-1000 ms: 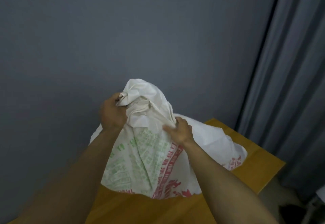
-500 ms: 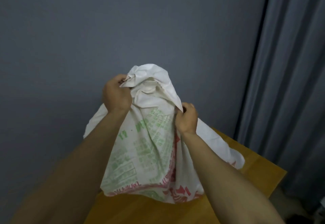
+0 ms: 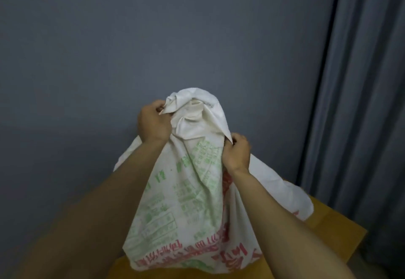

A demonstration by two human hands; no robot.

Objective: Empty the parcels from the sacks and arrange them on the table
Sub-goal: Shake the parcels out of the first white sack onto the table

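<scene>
A white woven sack (image 3: 186,202) with green and red print stands bunched up on the wooden table (image 3: 333,230). My left hand (image 3: 153,123) grips the crumpled top of the sack on its left side. My right hand (image 3: 237,151) grips a fold of the sack lower down on its right side. The sack's mouth is twisted together between my hands. No parcel shows; whatever is inside is hidden by the cloth.
A plain grey wall (image 3: 153,37) rises right behind the table. A grey curtain (image 3: 368,103) hangs at the right, past the table's right corner. More white sack cloth (image 3: 280,191) spreads behind my right forearm.
Both hands have lifted the sack's top higher. My right hand went from resting on the sack's side to gripping a fold of it.
</scene>
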